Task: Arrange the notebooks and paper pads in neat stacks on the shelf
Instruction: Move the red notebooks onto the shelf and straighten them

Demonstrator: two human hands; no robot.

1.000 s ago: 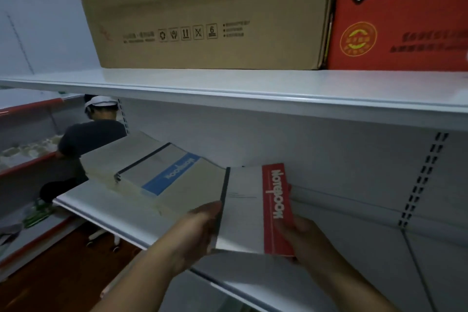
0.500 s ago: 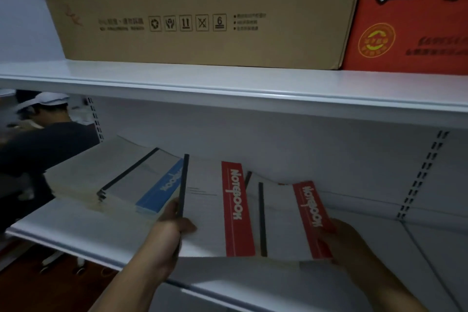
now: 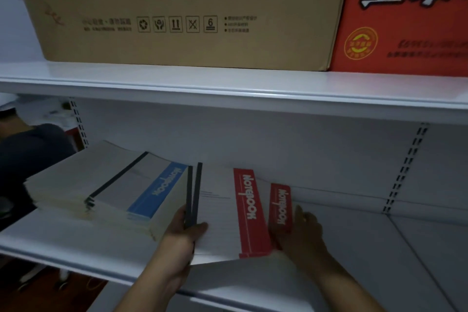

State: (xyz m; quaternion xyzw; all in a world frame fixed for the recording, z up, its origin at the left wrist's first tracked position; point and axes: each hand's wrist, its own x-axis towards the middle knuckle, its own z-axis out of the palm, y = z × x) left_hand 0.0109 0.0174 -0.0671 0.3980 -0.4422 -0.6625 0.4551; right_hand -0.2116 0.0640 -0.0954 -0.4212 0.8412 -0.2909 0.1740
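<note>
Stacking step. Left hand [image 3: 181, 235] pinches top notebook [image 3: 220, 210] by its spine; right hand [image 3: 304, 230] touches lower notebook [image 3: 279, 205] at its fingertips, grip unclear. Next: square both edges between the fingers.

You have one view only — the camera on your head, close to the lower shelf [image 3: 395, 256], facing forward and slightly down, with the upper shelf [image 3: 228, 83] crossing above.

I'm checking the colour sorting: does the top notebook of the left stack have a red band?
No, that notebook has a blue band; the red notebooks lie right of it.
</note>
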